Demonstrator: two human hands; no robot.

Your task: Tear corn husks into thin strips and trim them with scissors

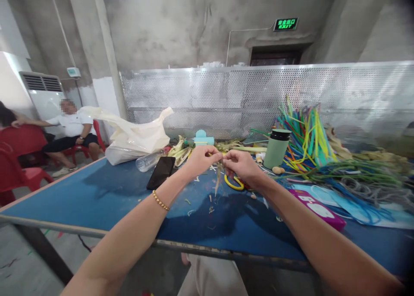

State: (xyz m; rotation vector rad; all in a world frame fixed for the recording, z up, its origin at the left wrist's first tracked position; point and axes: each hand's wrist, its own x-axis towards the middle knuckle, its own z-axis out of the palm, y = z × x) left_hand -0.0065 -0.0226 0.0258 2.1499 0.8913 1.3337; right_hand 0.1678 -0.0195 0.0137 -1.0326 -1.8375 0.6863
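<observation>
Both hands meet above the middle of the blue table (113,201). My left hand (203,160) is pinched closed, thumb and forefinger on a thin dry husk strip (217,179). Closed on the same pale strip from the other side is my right hand (242,165); its fingertips nearly touch those of the left. The strip's loose end hangs down between the hands. Just under my right hand lies a scissors handle with a yellow loop (235,184), the rest of it hidden. Small pale scraps (211,209) are scattered on the table below.
A black phone (161,173), a clear bottle (149,161) and a white plastic bag (139,136) lie to the left. On the right stand a green tumbler (276,149), bundled coloured strips (310,136), a purple box (318,209) and coiled cords (365,190). A person sits far left.
</observation>
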